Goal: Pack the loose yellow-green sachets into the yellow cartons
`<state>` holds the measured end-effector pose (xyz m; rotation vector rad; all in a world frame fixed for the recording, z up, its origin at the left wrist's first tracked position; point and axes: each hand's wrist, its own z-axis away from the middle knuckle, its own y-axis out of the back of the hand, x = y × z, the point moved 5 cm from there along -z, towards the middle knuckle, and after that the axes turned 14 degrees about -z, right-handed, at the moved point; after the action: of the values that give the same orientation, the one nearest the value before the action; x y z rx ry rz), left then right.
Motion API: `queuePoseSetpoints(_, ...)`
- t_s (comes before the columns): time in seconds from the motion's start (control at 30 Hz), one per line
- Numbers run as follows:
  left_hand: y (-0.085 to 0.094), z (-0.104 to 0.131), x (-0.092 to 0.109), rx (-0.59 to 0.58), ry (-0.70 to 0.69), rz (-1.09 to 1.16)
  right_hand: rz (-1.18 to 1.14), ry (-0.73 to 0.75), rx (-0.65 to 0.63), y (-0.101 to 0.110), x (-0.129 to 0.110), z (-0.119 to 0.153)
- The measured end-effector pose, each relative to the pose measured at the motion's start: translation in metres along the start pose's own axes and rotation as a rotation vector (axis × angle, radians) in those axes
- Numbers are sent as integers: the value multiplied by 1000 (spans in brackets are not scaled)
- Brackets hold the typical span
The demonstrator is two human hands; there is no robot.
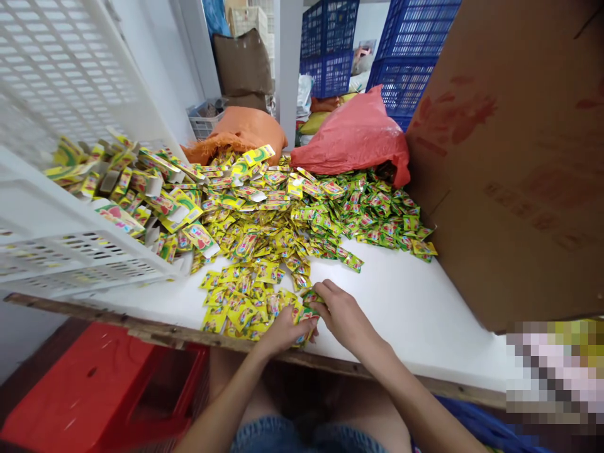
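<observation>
Hands (340, 314) hold green packets (310, 297), partly covered.

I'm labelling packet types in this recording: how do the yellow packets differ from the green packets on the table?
Colour: yellow packets have mainly yellow wrappers, green packets mainly green. Place: many yellow packets lie near the front edge of the white tabletop; the green packets mostly heap farther back, by the red bag. Both are small, printed and loosely heaped.
</observation>
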<state>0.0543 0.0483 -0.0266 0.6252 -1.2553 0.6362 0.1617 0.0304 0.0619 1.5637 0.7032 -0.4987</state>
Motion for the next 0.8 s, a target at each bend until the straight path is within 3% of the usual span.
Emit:
queuePoseSetpoints(0.17, 1, 2, 0, -7, -10, 93, -281, 177, 10, 4, 5, 5)
queuePoseSetpoints(0.37, -1, 3, 3, -78, -47, 29, -166, 218, 95, 0, 11, 2)
queuePoseSetpoints(0.63, -2, 3, 3, -83, -15, 53, -256, 172, 15, 0, 19, -2)
queuePoseSetpoints(0.8, -4, 3, 0, -92, -14, 69, -293, 130, -174, -14, 21, -3)
